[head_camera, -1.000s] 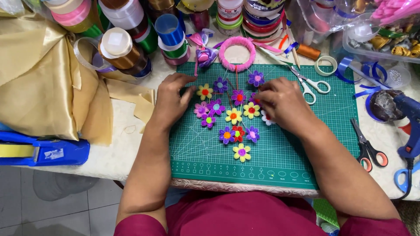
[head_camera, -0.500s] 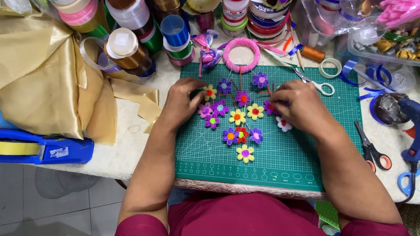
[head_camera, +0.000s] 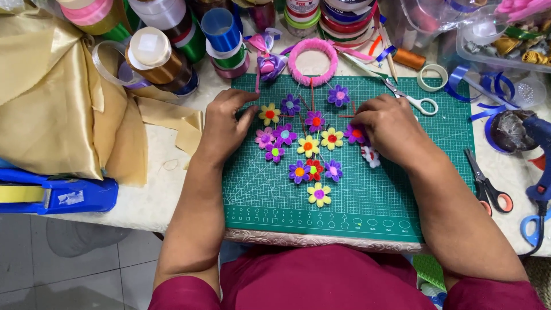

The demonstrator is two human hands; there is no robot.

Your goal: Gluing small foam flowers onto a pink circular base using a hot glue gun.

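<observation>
Thirteen or so small felt flowers in purple, yellow, pink and red are lying in a loose cluster on the green cutting mat, most of them tied by thin strings to a pink fuzzy ring at the mat's top edge. The right hand is pressing down on the purple flower with a red centre at the right side of the cluster, its grip closing around that flower with the fingertips together on it. A second ago this hand was sitting lower and nearer the middle of the cluster; it has been sliding outward and up, and the white flower with a red centre that was hidden under it is now lying bare just below the wrist. The left hand has hardly moved: it is resting flat on the mat's left edge, fingers spread apart and holding nothing, its fingertips just beside the yellow flower with a red centre. So the cluster itself is staying much as it was, and only its right edge is being adjusted.

Silver scissors with white handles are lying near the right hand, toward the mat's top. On the desk around the mat, gold fabric is heaped to the left, ribbon spools are standing along the back, and a blue glue gun is lying at the far right.
</observation>
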